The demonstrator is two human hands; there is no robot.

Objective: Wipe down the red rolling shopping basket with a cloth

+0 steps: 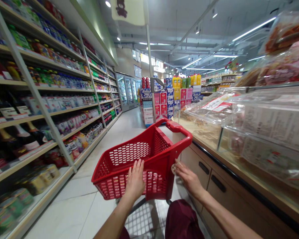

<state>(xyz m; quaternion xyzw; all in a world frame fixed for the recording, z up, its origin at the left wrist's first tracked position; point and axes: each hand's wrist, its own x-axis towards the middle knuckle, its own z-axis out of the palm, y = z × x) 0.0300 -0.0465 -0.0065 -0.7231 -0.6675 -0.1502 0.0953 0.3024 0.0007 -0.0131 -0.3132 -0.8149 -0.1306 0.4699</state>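
Note:
A red plastic shopping cart (134, 151) with a perforated basket stands sideways in front of me, its handle toward the right. My left hand (136, 179) lies against the basket's near side, fingers stretched out and close together. Beside the cart's rear end is my right hand (188, 174), its fingers bent and drawn together. A small pale thing (173, 168) shows at those fingertips, too blurred to name. Whether the right fingers touch the cart frame, I cannot tell. My knee in dark red trousers (183, 219) is below the hands.
Tall shelves (62, 88) of bottles and cans line the left. At right runs a wooden counter (201, 149) with clear plastic food boxes (214, 103). Stacked cartons (161, 103) and a pole (149, 49) stand ahead. Tiled floor (129, 124) leads toward glass-door fridges (127, 88).

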